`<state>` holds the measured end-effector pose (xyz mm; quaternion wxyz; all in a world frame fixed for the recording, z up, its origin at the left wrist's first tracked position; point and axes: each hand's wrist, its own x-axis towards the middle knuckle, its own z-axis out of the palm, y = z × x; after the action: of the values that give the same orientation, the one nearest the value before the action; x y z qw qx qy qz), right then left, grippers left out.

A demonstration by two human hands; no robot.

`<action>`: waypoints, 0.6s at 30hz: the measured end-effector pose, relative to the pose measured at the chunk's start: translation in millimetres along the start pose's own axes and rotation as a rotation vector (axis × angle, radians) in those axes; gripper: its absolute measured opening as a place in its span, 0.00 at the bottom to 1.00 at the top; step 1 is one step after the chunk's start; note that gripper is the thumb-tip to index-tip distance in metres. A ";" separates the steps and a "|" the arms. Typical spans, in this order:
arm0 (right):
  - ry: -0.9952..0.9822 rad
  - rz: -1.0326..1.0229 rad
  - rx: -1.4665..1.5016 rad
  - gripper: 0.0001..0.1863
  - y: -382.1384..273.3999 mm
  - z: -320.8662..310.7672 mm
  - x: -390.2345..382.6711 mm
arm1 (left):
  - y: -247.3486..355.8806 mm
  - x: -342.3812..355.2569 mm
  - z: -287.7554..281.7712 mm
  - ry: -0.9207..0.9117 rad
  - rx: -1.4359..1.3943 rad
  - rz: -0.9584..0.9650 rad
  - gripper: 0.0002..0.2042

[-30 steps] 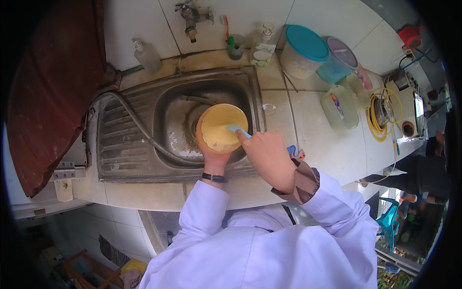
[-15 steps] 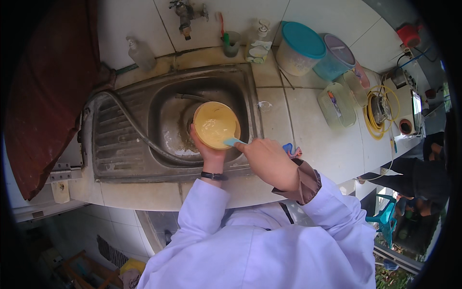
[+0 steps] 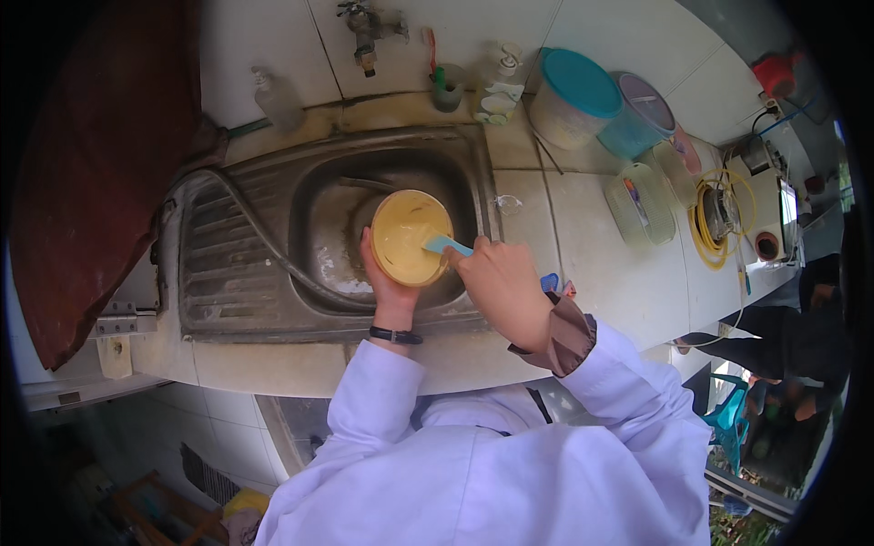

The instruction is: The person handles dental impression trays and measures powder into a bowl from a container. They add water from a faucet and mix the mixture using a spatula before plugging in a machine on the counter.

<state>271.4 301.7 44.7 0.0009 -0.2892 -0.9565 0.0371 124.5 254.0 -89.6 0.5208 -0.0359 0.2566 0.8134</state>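
My left hand [image 3: 391,298] holds up a round yellow bowl [image 3: 393,257] over the sink [image 3: 320,196], its fingers around the near left side. The bowl is tilted so that its pale, wet-looking inside shows. In my right hand [image 3: 506,288] is a light blue-handled tool [image 3: 447,245], pinched by the handle. That tool reaches over the bowl's right side into it; its pale head blends with the bowl, so I cannot tell its exact kind. A grey hose [image 3: 244,218] curves across the drainboard into the sink, passing behind my left hand.
A tap [image 3: 366,36] is on the tiled wall. Behind the sink stand a clear bottle [image 3: 278,102], a cup with brushes [image 3: 447,91], a pump bottle [image 3: 499,91] and lidded tubs [image 3: 574,105]. A green basket [image 3: 642,205] and coiled yellow hose [image 3: 706,227] lie to the right.
The tool's tip has moved up and inward from the bowl's near rim, and my right hand has shifted slightly right. My left hand still holds the bowl. The whole view has shifted slightly.
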 end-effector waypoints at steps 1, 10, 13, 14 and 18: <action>-0.051 0.006 0.046 0.17 -5.1 4.3 -3.2 | 3.8 0.2 1.6 -0.001 0.007 -0.001 0.29; -0.132 -0.042 0.680 0.23 -52.6 16.9 10.6 | -4.3 -4.4 -20.8 0.173 -0.019 0.137 0.28; -0.244 -0.121 0.371 0.24 -42.1 0.7 10.0 | 20.9 -1.6 -22.9 0.105 -0.057 0.090 0.29; -0.270 -0.109 0.235 0.25 -36.3 -12.1 13.8 | 32.4 -2.1 -21.7 0.052 -0.090 0.052 0.29; -0.049 0.010 0.049 0.24 -55.2 -0.2 32.5 | 46.3 -3.0 -19.2 0.010 -0.054 -0.013 0.29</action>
<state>213.8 273.9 48.2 -0.0156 -0.2928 -0.9537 0.0675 81.8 227.7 -87.6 0.5238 -0.0555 0.2369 0.8163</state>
